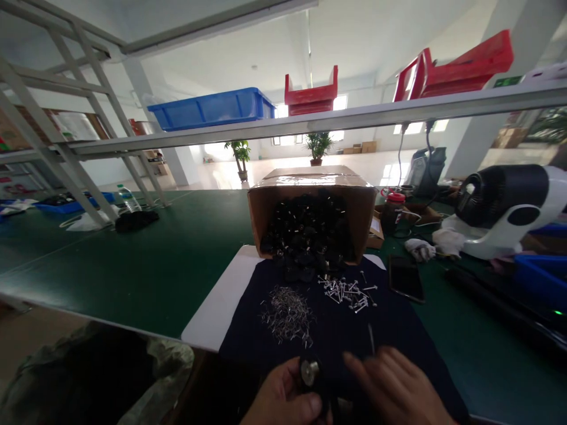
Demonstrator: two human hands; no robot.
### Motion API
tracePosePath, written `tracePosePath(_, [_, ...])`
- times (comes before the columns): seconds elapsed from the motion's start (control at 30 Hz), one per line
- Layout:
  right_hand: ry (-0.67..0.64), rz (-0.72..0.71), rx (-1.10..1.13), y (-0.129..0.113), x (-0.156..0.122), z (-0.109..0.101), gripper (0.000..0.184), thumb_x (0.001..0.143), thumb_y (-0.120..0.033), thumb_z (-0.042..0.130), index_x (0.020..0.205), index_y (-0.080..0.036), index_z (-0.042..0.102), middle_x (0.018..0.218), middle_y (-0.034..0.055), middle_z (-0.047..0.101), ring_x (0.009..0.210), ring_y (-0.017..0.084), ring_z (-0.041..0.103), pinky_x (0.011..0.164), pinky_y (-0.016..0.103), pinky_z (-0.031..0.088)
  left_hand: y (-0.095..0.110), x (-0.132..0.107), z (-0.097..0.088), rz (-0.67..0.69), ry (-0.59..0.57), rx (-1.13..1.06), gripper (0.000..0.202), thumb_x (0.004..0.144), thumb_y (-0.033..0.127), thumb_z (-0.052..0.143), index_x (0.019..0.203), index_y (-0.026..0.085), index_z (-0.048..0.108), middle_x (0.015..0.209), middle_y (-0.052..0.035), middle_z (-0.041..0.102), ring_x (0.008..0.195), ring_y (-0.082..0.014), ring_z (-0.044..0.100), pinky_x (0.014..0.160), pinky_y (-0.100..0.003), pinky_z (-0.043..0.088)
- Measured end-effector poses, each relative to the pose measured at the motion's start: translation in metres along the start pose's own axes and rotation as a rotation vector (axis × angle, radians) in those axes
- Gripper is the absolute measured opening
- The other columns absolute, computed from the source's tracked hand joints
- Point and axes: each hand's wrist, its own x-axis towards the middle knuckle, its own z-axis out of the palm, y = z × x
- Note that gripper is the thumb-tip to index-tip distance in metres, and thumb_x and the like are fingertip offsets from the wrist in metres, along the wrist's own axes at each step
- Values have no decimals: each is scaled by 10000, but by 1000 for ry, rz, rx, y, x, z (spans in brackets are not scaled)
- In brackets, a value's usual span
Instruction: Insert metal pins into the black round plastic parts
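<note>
My left hand [287,396] is closed around a small black part with a round silver metal face [309,372], low in the view above the dark cloth. To its right, my right hand [396,386] is blurred, its fingers curled. A thin metal pin [371,339] sticks up from those fingers; its lower end is hidden. On the dark blue cloth [341,336] lie a heap of small thin metal pins [289,314] and a looser group of longer silver pins with heads [349,293]. Behind them, a cardboard box [310,177] on its side spills black parts [305,230].
A phone [406,278], a red-lidded bottle [394,211] and a black-and-white fan [500,206] stand to the right on the green table [177,254]. Blue and red bins [212,109] sit on the overhead shelf [301,124]. A lined bag [172,360] hangs below the left edge.
</note>
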Motion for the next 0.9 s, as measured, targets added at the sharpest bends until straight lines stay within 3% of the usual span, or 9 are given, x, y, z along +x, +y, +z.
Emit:
tracePosePath(0.1, [-282, 215, -95, 51, -3, 3, 286, 1039, -91, 366, 1096, -127, 644, 829, 68, 606, 673, 189, 574, 606, 327, 440, 1, 2, 1, 72, -18, 77, 462, 695, 460, 887, 896, 137, 625, 737, -53, 678, 634, -107, 605, 622, -230, 439])
tracePosePath(0.2, [-393, 168, -103, 87, -3, 9, 245, 910, 19, 493, 923, -161, 659, 811, 53, 585, 669, 198, 551, 605, 332, 419, 8, 3, 2, 57, 29, 134, 502, 685, 503, 883, 877, 137, 598, 740, -59, 678, 639, -109, 599, 652, -249, 438])
tracePosePath(0.33, [-480, 50, -80, 104, 4, 22, 158, 843, -6, 634, 836, -162, 658, 854, 60, 616, 723, 231, 562, 659, 372, 443, 14, 6, 2, 14, -12, 160, 555, 691, 525, 873, 967, 130, 599, 781, -57, 671, 668, -116, 591, 657, -257, 435])
tracePosePath(0.47, [-519, 5, -53, 109, 11, 32, 184, 821, 19, 634, 755, -152, 651, 805, 60, 616, 681, 227, 547, 626, 376, 430, 12, 14, 4, 64, -36, 76, 514, 730, 447, 864, 1039, 130, 603, 800, -46, 666, 681, -111, 587, 635, -247, 426])
tracePosePath(0.6, [-494, 73, 11, 97, 15, 29, 240, 844, 33, 578, 728, -168, 640, 773, 49, 603, 645, 201, 544, 594, 343, 411, 11, 25, 9, 128, -17, -96, 428, 700, 332, 884, 993, 143, 636, 789, -11, 634, 680, -109, 602, 575, -226, 405])
tracePosePath(0.77, [-351, 214, 201, 39, 26, 14, 242, 934, -36, 496, 923, -198, 675, 787, 31, 578, 663, 167, 557, 577, 279, 394, 12, 34, 14, 147, -3, -260, 404, 656, 256, 894, 967, 140, 665, 800, 4, 613, 642, -88, 597, 545, -211, 403])
tracePosePath(0.9, [-186, 242, 332, -1, 36, 6, 282, 948, -44, 440, 802, -214, 612, 732, 20, 554, 619, 168, 511, 558, 294, 338, 12, 35, 16, 149, -10, -271, 378, 671, 238, 881, 975, 137, 680, 773, 6, 612, 626, -85, 594, 533, -202, 427])
